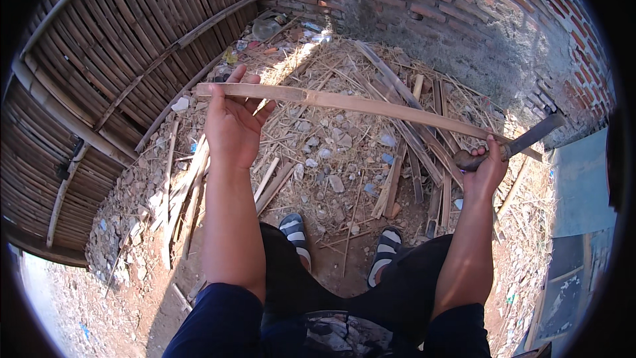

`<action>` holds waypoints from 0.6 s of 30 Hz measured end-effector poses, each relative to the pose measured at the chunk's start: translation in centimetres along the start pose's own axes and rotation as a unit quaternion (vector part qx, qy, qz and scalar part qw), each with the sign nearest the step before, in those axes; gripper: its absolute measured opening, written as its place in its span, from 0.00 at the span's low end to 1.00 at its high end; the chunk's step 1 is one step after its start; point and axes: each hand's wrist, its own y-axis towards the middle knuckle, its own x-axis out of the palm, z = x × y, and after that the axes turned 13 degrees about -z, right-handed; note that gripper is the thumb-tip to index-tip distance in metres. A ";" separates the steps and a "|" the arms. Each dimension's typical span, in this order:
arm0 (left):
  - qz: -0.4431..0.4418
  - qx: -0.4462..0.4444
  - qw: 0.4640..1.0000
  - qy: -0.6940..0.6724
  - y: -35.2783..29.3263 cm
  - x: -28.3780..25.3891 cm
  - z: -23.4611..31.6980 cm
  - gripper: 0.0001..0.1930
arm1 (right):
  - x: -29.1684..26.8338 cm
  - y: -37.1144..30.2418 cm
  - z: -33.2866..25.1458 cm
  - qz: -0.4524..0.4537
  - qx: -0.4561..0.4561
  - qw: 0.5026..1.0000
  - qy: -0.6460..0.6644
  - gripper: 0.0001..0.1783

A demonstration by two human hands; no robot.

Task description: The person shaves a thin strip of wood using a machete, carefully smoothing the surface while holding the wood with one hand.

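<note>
A long split bamboo strip (371,105) is held up across my view, with a node near its left third. My left hand (233,129) holds its left end, thumb in front and the other fingers loosely spread behind it. My right hand (487,167) is closed round the wooden handle (469,159) of a machete. The dark machete blade (538,132) points up and to the right, crossing the strip near its right end. The right fingertips also reach the strip there; how firmly they press on it cannot be told.
Bamboo strips (430,139) lie in a loose heap beyond my hands, with more pale strips (185,192) at left. Stones and dry shavings cover the ground. A bamboo-slat wall (132,40) stands left, a brick wall (437,6) at the back, a pale blue panel (583,185) right.
</note>
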 end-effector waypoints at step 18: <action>-0.005 -0.022 0.998 0.059 -0.4 4.2 -3.3 0.21 | -5.1 2.7 -1.4 0.033 0.012 0.999 0.033 0.08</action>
